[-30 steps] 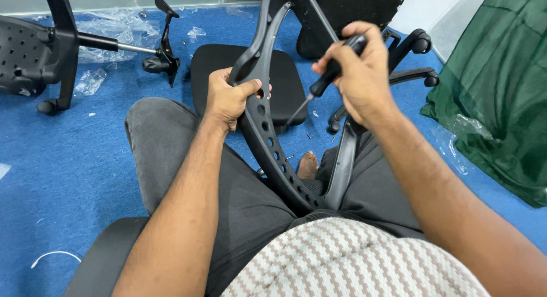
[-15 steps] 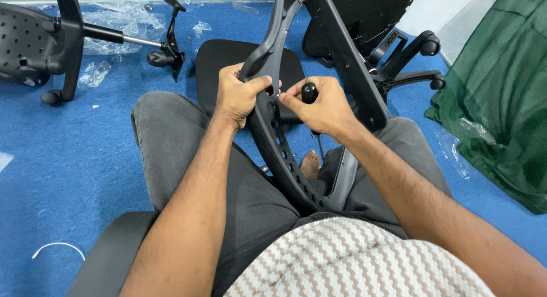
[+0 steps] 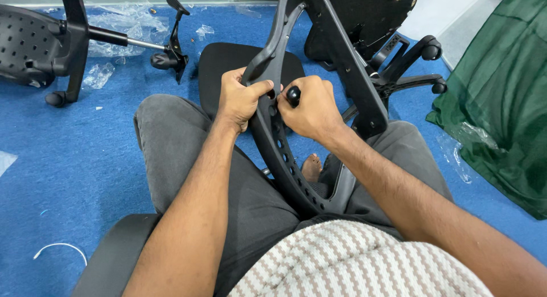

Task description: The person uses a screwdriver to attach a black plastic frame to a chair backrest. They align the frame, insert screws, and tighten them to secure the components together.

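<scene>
Seen from above, the left hand (image 3: 238, 98) is clenched around the curved black chair frame (image 3: 279, 143), thumb across its front edge, fingers wrapped behind. Just beside it, nearly knuckle to knuckle, the right hand (image 3: 310, 108) is closed around the black handle of a screwdriver (image 3: 293, 95), whose rounded end pokes up between thumb and forefinger. The tip is hidden behind the fingers, pressed toward the frame where a row of small holes begins.

The frame rises between the two hands and runs down between the person's knees, its lower end resting in the lap against dark grey trousers (image 3: 188, 154). A flat black bar (image 3: 350, 69) branches off to the right of the right hand.

Beyond the hands, a black seat cushion (image 3: 222, 60) lies on the blue carpet (image 3: 68, 160). Behind it on the right stands a wheeled chair base (image 3: 410, 63). At far left lies a perforated black chair part (image 3: 28, 43) beside crumpled clear plastic wrap (image 3: 122, 20). A green cloth (image 3: 501, 103) is heaped at the right edge.
</scene>
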